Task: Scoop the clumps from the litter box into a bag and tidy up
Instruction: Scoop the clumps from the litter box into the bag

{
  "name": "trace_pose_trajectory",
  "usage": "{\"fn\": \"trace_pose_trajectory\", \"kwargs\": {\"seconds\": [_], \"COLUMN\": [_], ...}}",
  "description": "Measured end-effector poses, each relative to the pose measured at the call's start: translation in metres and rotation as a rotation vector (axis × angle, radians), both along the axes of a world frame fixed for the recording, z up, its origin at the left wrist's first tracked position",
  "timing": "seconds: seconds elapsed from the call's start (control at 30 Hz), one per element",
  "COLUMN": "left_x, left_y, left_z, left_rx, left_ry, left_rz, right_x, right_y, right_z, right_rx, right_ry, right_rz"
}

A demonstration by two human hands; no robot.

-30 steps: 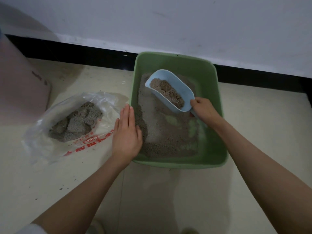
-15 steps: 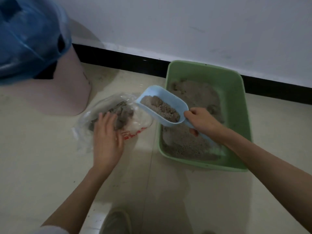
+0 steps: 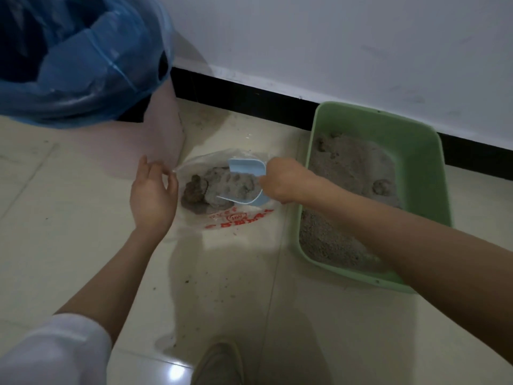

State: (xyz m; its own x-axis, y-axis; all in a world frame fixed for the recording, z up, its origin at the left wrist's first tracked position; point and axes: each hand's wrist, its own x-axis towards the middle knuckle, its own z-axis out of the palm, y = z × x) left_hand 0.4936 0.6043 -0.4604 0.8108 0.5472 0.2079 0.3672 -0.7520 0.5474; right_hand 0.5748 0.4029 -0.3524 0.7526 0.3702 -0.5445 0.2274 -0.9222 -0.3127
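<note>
Clumps lie in the clear bag on the floor, partly hidden by the tipped blue scoop. Right hand grips its handle, unseen. Left hand seemingly pinches the bag's edge. Litter box sits right.

Glossy cream floor tiles, white wall

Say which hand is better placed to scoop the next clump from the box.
Right, probably. The right hand grips the scoop, tipped over the bag, beside the box. The left hand pinches the bag's edge on the far side.
</note>
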Motion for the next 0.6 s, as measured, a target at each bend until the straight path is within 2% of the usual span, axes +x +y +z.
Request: {"fn": "trace_pose_trajectory", "kwargs": {"seconds": [0.13,0.27,0.4,0.5,0.6], "left_x": [0.003,-0.001,-0.004,-0.004,-0.001], "left_y": [0.0,-0.011,-0.03,-0.06,-0.102], "left_z": [0.001,-0.002,0.003,0.014,0.018], "left_rx": [-0.034,-0.053,0.014,-0.018,0.055], "left_ry": [0.0,0.01,-0.011,0.015,0.077], "left_rz": [-0.004,-0.043,-0.221,-0.346,-0.507], "right_x": [0.001,-0.004,-0.007,-0.01,-0.017], "right_y": [-0.007,-0.023,-0.062,-0.105,-0.156], "right_z": [0.006,0.006,0.012,0.019,0.015], "right_rx": [-0.132,-0.128,0.071,0.213,0.31], "right_ry": [-0.093,-0.207,-0.146,-0.084,-0.09], "right_rz": [0.137,0.133,-0.072,-0.295,-0.529]}}
